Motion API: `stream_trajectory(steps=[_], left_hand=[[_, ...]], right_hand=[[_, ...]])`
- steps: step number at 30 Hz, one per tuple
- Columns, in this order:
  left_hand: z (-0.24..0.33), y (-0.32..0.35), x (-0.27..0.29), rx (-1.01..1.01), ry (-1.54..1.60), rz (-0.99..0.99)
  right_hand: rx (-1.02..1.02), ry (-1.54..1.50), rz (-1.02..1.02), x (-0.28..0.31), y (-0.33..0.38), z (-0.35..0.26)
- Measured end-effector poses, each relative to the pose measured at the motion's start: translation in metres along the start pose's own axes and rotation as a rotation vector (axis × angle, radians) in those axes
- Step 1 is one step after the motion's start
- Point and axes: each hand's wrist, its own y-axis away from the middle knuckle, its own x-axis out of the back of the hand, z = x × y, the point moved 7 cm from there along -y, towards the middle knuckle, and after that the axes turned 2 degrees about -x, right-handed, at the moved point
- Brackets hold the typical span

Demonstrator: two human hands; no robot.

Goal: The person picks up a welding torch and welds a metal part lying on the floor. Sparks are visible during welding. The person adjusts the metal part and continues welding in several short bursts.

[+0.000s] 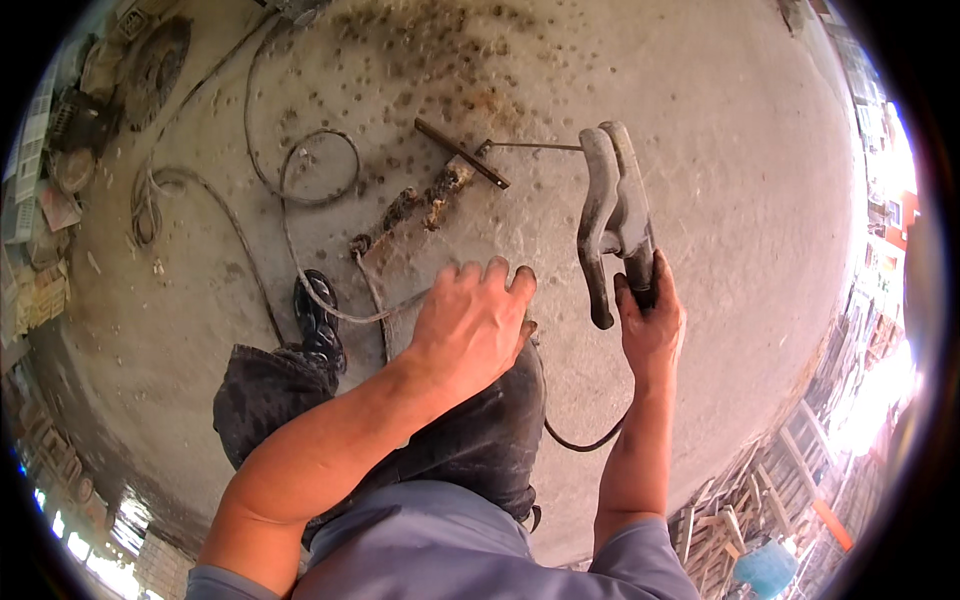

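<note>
My right hand (pixel 652 310) is closed around the dark handle of a welding electrode holder (pixel 620 190), its grey jaws pointing away from me. A thin welding rod (pixel 535 146) sticks out leftward from the jaws, its far end near a flat metal bar (pixel 463 154). That bar lies across a rough, rusty metal piece (pixel 440 195) on the floor. My left hand (pixel 470 325) is over my knee with its fingers curled; whatever is inside them is hidden. A grey cable (pixel 360 319) passes behind the left hand, and a dark stretch loops toward my right forearm.
Coiled cable (pixel 320 200) lies on the stained concrete floor (pixel 740 200), left of the metal piece. My left shoe (pixel 318 315) stands beside it. A tire (pixel 160 70) and clutter line the far left. Scrap wood (pixel 760 500) and a blue object (pixel 767 569) are at the lower right.
</note>
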Motion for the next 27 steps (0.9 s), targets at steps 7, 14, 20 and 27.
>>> stream_trajectory(steps=[7, 14, 20, 27], left_hand=[[0.0, 0.0, 0.003, 0.001, 0.006, -0.003], [0.003, 0.002, 0.006, -0.024, 0.037, 0.05], [0.009, 0.0, 0.008, -0.028, 0.011, 0.053], [0.007, 0.002, 0.0, -0.016, -0.043, -0.011]], right_hand=[[0.004, 0.001, -0.015, 0.002, 0.004, -0.002], [0.086, 0.025, -0.05, 0.027, 0.027, -0.018], [0.123, 0.027, -0.099, 0.025, 0.037, -0.024], [0.124, 0.038, -0.09, 0.023, 0.036, -0.035]])
